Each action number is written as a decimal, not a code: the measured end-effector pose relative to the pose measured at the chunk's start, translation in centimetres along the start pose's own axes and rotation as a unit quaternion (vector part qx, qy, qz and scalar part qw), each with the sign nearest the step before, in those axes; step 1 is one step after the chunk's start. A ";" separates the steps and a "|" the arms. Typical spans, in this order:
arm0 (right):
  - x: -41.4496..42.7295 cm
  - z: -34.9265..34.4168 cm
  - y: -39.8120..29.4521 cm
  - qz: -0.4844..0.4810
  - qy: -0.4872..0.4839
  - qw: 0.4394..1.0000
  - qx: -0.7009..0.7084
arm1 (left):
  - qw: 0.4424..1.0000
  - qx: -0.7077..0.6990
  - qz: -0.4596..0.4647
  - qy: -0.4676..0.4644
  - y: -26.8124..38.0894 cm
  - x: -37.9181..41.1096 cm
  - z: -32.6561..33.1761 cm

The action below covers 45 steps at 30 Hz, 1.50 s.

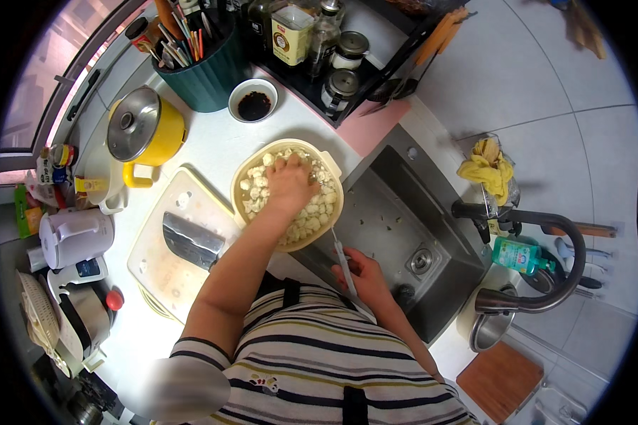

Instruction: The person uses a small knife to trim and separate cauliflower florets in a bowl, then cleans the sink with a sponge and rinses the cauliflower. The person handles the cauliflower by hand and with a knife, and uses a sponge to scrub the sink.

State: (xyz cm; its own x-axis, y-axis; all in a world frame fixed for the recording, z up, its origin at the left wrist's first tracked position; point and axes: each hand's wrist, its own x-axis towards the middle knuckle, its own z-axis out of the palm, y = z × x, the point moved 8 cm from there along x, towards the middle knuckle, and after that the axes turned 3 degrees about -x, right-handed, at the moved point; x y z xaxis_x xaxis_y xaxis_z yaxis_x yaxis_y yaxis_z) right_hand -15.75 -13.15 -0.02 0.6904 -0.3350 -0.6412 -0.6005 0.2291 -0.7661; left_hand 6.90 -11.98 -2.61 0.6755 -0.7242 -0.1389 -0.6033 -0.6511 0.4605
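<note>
A cream plastic basin (338, 210) full of white cauliflower florets (315, 219) in water stands at the counter's edge by the sink. My left hand (291, 183) reaches into it with fingers spread over the florets; I see nothing gripped there. Below the basin's right side, my right hand (366, 276) is curled around a slim light-grey utensil (343, 261), whose thin tip points towards the basin rim. What kind of utensil it is cannot be told. Left of the basin, a cleaver (191, 239) lies on a pale cutting board (159, 255), its handle hidden by my left forearm.
The grey sink (377, 247) lies right of the basin, with a dark faucet (555, 223) at its far side. A yellow lidded pot (162, 133), a bowl of dark sauce (254, 106), a green utensil holder (202, 82) and a black condiment rack (369, 79) stand behind.
</note>
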 end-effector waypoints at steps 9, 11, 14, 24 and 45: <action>-0.2 -0.3 -0.1 -0.006 0.012 1.000 0.001 | 0.991 0.020 0.124 0.053 0.9 -4.9 -0.9; 0.1 -0.9 1.0 -0.015 0.027 0.999 -0.029 | 0.983 0.014 0.185 0.006 3.1 -7.2 -1.7; 0.1 -0.6 0.9 0.000 0.013 1.000 -0.009 | 0.984 0.033 0.167 -0.045 2.1 -7.8 -1.0; -0.3 -0.1 -0.6 -0.004 0.004 1.000 -0.006 | 0.992 -0.065 0.052 -0.090 -0.2 -3.7 -1.1; -0.4 -0.3 -0.4 -0.008 -0.002 1.000 0.013 | 0.636 -0.740 -0.190 -0.108 -6.2 -5.3 -0.3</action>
State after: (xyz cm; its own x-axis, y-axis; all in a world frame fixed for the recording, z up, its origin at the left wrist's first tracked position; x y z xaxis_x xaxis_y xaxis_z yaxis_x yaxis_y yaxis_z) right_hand -15.85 -13.35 0.58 0.7017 -0.3345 -0.6290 -0.5785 0.2478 -0.7771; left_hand 7.19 -4.08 -4.44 0.4832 -0.6966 -0.5303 0.7540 0.0232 0.6565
